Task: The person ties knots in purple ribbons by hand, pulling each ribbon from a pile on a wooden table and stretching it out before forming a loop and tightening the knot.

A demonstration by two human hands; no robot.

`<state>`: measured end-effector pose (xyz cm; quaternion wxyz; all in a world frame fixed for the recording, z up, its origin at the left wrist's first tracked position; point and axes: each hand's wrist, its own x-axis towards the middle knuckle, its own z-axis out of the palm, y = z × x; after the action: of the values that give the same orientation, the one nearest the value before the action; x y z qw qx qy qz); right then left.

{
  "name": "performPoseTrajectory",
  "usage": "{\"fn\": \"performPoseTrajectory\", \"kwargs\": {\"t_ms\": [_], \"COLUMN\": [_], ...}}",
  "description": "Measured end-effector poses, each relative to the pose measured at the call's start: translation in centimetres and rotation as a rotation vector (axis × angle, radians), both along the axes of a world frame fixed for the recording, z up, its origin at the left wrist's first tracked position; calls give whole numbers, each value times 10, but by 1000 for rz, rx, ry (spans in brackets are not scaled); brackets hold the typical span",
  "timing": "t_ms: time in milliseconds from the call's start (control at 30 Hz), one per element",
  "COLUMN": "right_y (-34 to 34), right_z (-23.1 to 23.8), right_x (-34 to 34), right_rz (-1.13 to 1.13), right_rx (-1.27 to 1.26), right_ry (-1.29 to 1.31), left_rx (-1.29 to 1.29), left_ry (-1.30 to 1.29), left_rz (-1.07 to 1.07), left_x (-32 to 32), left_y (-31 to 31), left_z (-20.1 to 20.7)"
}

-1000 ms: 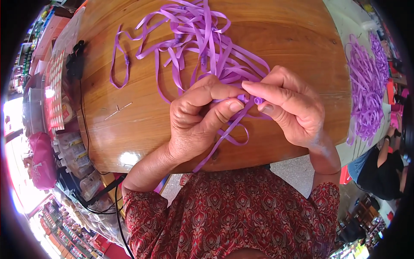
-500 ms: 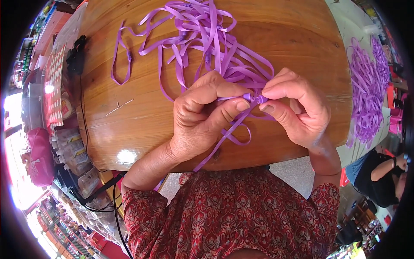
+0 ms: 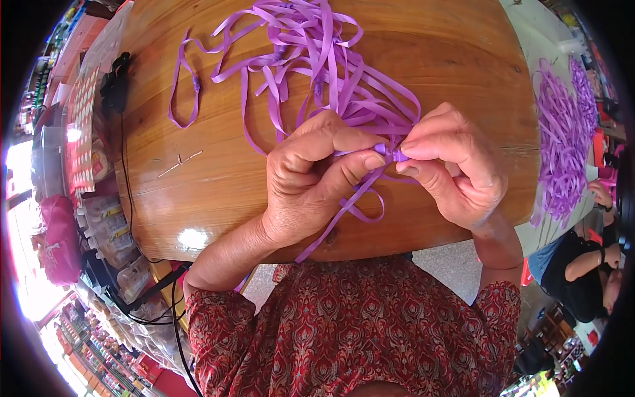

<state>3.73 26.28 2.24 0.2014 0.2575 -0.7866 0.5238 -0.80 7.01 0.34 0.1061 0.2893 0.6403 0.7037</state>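
Note:
Between my two hands a purple ribbon is pinched at a small, thicker purple piece, perhaps a clasp or a knot. My left hand grips one end of that piece with thumb and forefinger. The fingertips of my right hand close on its other end, almost touching the left thumb. Loose tails of ribbon hang below my left fingers toward the table's front edge. Just beyond my hands lies a tangled heap of purple ribbons, with darker purple bits along some strands.
A thin pale stick-like tool lies on the wooden table at left. At right, a pale table holds another pile of purple ribbons. A pink pouch and black cables stand along the left side. A person in black is at lower right.
My right fingertips have shifted slightly left, closing the gap at the small purple piece. My left hand keeps its grip. At lower right, the other person's arm has risen.

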Motion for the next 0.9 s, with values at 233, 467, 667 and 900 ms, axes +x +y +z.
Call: {"fn": "performPoseTrajectory", "kwargs": {"t_ms": [233, 467, 667, 900], "right_y": [3, -6, -7, -1], "right_z": [2, -6, -7, -8], "right_x": [-1, 4, 4, 1], "right_rz": [-22, -26, -51, -2], "right_rx": [-17, -353, -460, -396], "right_ry": [-148, -299, -435, -413], "left_rx": [5, 49, 226, 235], "left_ry": [7, -159, -369, -442], "left_rz": [-113, -154, -80, -69], "left_x": [-3, 3, 16, 12], "left_y": [-5, -2, 10, 22], "left_z": [7, 10, 4, 13]}}
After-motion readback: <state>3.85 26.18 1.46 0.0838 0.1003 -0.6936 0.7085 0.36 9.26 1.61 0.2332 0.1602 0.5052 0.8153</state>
